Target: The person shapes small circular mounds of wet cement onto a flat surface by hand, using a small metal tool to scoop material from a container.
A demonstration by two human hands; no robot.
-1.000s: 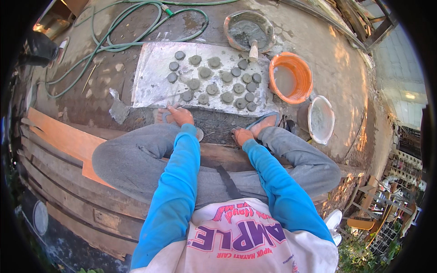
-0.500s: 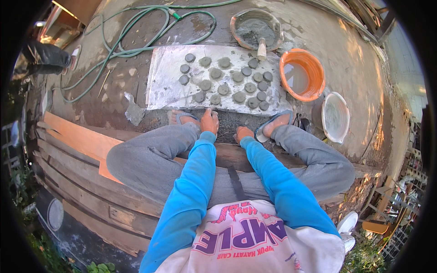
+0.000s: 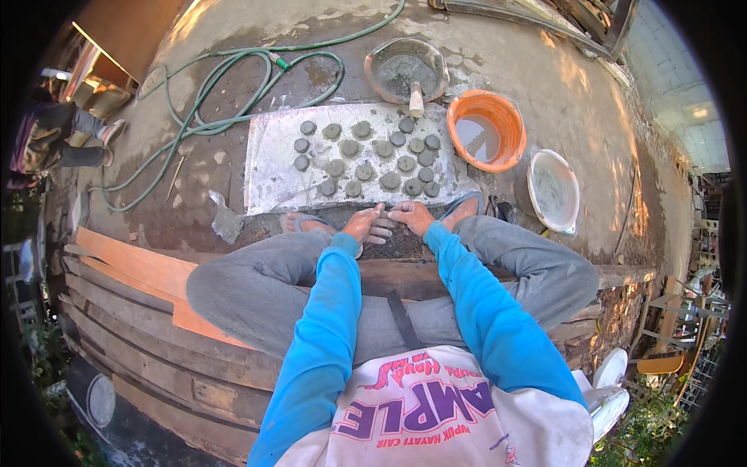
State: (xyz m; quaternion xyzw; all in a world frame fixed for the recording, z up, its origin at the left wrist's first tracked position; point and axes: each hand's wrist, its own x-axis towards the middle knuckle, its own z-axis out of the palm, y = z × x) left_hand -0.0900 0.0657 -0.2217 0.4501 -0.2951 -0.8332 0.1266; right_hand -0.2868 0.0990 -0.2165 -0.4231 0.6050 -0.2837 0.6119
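Note:
Both hands meet in front of me, just off the near edge of a whitish, cement-stained sheet (image 3: 268, 183). My left hand (image 3: 369, 225) has its fingers spread, the upper ones close to the right hand's fingertips. My right hand (image 3: 413, 216) is closed in a pinch; anything between the fingers is too small to make out. On the sheet lie several round grey cement-like discs (image 3: 364, 171), some darker and neater, others rougher. The nearest ones lie a little beyond my fingers.
Beyond the sheet stands a basin of wet grey mix (image 3: 403, 74) with a wooden-handled tool (image 3: 416, 100). An orange bucket (image 3: 506, 124) and a pale bucket (image 3: 554, 191) are at right. A green hose (image 3: 194, 109) coils at left, near another person's leg (image 3: 85, 156).
My right hand has moved up and left to meet the left hand. The left hand's fingers have spread. The view has shifted slightly; the discs remain in place on the sheet.

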